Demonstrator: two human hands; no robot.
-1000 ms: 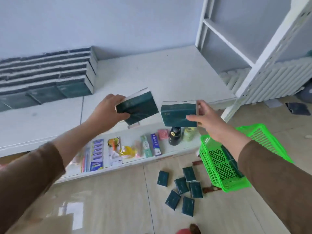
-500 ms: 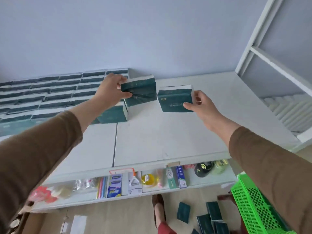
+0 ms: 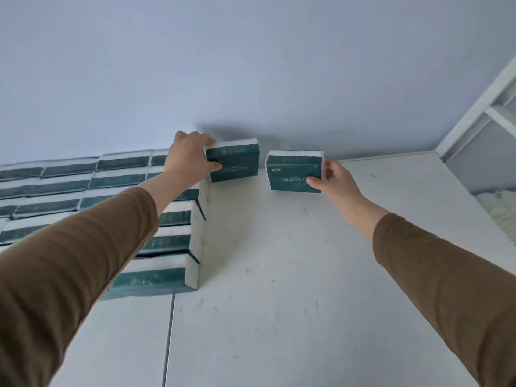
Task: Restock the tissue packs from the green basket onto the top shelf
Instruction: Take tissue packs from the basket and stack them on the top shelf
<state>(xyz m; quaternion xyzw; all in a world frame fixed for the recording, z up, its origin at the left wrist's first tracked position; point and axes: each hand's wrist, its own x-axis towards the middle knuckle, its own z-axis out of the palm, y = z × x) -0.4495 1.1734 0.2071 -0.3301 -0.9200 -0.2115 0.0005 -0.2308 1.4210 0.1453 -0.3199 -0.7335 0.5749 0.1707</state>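
soft even daylight, no glare – faint shadow on wall (image 3: 223, 127) behind hands; wide-angle bending at edges.

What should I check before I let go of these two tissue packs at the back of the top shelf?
1. Left hand has a firm grip on the left tissue pack: ok.
2. Right hand has a firm grip on the right tissue pack: ok.
3. Left pack lines up beside the stocked rows of packs: ok.
4. Both packs rest flat on the top shelf: cannot tell.
5. Packs pushed back against the wall: cannot tell.
6. Gap between the two packs closed: not ok.
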